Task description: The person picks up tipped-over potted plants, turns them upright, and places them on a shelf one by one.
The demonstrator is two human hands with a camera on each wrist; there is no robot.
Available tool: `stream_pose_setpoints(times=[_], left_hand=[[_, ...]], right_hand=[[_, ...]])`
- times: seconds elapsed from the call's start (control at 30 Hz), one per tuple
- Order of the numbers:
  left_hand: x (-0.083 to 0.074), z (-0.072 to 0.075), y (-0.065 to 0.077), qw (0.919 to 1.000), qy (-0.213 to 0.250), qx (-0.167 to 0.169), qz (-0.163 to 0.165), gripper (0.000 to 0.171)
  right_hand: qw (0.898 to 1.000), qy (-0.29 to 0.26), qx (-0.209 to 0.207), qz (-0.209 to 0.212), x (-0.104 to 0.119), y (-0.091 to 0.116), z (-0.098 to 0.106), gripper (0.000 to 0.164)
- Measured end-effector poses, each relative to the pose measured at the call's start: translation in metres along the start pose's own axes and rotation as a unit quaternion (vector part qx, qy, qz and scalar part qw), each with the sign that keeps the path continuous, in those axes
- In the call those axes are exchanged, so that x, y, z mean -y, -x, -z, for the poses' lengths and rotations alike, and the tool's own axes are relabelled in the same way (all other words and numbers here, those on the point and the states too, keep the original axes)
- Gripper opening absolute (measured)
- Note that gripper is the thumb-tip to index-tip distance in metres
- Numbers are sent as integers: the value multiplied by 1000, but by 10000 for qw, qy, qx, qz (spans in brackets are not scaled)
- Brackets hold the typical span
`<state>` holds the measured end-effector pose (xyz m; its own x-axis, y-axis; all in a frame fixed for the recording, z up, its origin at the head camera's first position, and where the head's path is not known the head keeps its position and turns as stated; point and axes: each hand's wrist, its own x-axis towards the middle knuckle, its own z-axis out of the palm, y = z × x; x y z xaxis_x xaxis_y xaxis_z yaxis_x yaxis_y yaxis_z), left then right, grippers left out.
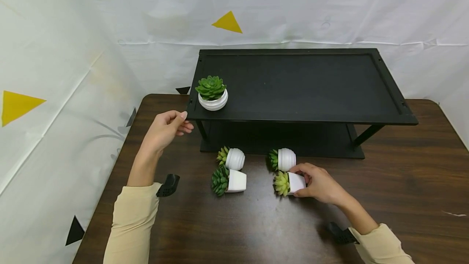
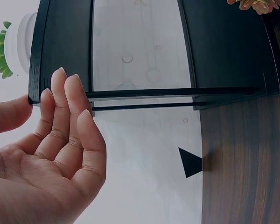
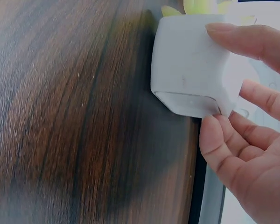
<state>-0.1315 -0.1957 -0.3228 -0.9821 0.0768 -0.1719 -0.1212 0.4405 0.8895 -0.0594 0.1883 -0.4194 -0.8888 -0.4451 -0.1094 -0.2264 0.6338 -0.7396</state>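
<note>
My left hand (image 1: 166, 129) holds the front left corner of a black two-tier shelf (image 1: 293, 89), thumb at the top board's edge and fingers just under it. In the left wrist view, the thumb (image 2: 11, 114) meets that edge. My right hand (image 1: 318, 184) pinches the square white pot of a light green potted succulent (image 1: 281, 183), tipped on its side on the table. The right wrist view shows thumb and fingers around the white pot (image 3: 191, 60). Right behind it lies another succulent in a round ribbed pot (image 1: 287, 159).
A green succulent in a round white pot (image 1: 213, 103) stands upright on the shelf's left end. Two more lie on their sides left of centre, one in a ribbed pot (image 1: 235, 159), one in a square pot (image 1: 237, 181). White sheeting backs the brown wooden table (image 1: 205, 231).
</note>
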Motion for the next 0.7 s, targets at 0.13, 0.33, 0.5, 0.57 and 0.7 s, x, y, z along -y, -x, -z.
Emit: stream_pose_setpoints(times=[0.13,0.33,0.5,0.57,0.7], left_hand=[[0,0,0,10000,7,2,-4,38],[0,0,-1,10000,-3,16,-23,37],[0,0,-1,10000,-46,20,-23,35],[0,0,-1,10000,-56,19,-9,36],[-1,0,-1,10000,-65,21,25,36]], right_hand=[[9999,-88,35,99,-2,2,3,44],[9999,-72,73,57,-6,5,7,45],[9999,-40,128,-52,-10,8,12,44],[9999,-18,146,-41,-12,9,15,44],[9998,-2,166,-69,-15,12,21,44]])
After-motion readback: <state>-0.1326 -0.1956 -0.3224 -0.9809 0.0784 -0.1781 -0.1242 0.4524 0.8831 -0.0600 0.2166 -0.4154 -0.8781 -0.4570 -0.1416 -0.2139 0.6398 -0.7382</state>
